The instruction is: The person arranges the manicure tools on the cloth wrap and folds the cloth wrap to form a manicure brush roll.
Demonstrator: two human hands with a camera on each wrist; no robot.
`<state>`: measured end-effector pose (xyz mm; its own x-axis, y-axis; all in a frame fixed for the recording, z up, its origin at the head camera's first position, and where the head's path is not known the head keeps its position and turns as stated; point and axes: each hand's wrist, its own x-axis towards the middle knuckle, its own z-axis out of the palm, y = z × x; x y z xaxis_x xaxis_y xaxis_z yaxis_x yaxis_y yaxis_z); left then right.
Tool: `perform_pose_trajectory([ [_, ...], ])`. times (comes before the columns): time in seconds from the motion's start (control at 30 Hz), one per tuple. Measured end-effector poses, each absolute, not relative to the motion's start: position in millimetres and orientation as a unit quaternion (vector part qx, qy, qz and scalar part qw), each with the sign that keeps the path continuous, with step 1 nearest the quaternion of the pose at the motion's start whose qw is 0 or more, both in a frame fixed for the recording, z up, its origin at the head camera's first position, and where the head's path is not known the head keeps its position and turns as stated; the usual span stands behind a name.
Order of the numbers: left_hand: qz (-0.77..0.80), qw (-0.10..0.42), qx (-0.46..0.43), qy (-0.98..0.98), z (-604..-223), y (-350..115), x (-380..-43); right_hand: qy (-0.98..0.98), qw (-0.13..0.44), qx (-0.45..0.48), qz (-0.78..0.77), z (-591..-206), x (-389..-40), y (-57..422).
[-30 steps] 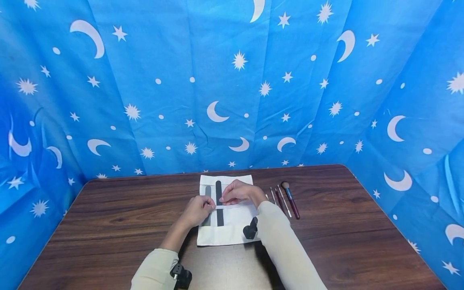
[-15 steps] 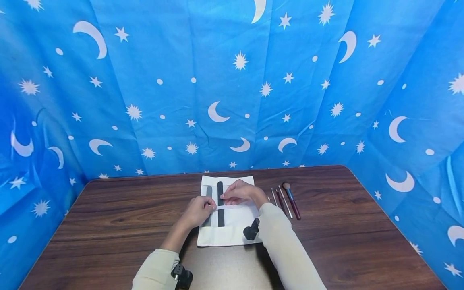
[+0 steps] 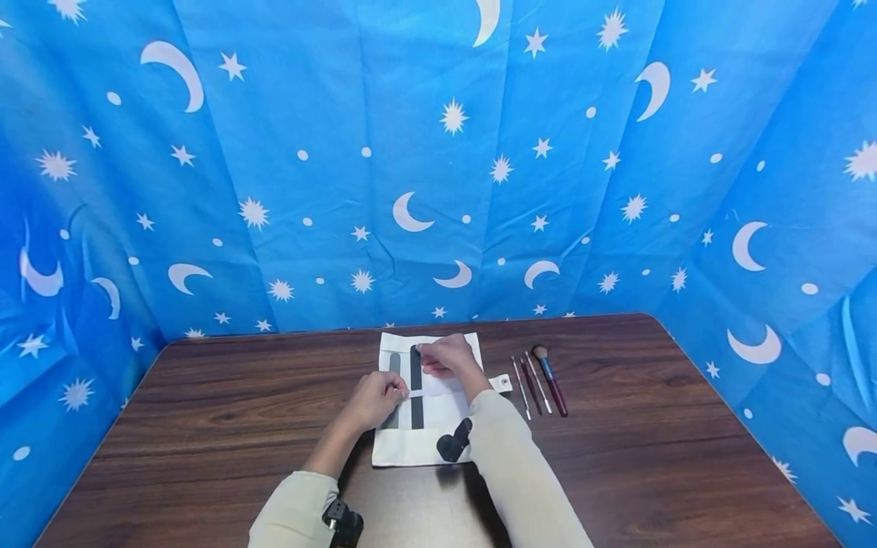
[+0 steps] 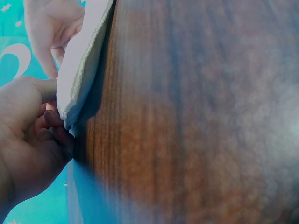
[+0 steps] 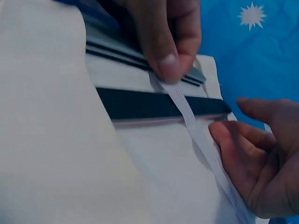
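Note:
A white fabric roll-up pouch (image 3: 445,415) lies unfolded on the table, a white elastic band (image 5: 189,116) running across it. Under the band are a grey nail file (image 3: 394,365) at the left and a black nail file (image 3: 416,407) beside it. My left hand (image 3: 375,397) pinches the elastic near the grey file, lifting it slightly in the right wrist view. My right hand (image 3: 448,356) is at the black file's far tip, thumb and bent fingers (image 5: 224,133) on either side of it. A small gap shows between thumb and tip.
A makeup brush (image 3: 550,380) and several slim tools, including a metal rod (image 3: 538,384), lie right of the pouch. The pouch's snap tab (image 3: 503,382) sticks out toward them. A blue star-patterned curtain (image 3: 438,167) hangs behind the wooden table (image 3: 240,403).
My right hand has moved up along the black nail file to its far tip, uncovering the snap tab. The black file sits slightly lower. My left hand keeps its place on the elastic.

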<state>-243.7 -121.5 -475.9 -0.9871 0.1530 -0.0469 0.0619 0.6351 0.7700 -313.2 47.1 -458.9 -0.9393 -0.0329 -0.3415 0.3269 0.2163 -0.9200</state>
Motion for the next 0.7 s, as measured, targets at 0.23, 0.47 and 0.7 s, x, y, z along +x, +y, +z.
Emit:
perform_pose_trajectory([
  [0.23,0.422,0.044,0.066,0.903,-474.7,-122.1,-249.4,0.803,0.123,0.112,-0.573,-454.7,-317.3,37.0],
  [0.47,0.420,0.059,0.059,0.904,-475.6,-121.6,-245.7,0.764,0.194,0.075,-0.610,-459.6,-318.4,46.5],
  [0.7,0.428,0.067,0.059,0.899,-476.6,-120.8,-241.9,0.750,0.262,0.037,-0.606,-460.7,-319.0,57.6],
])
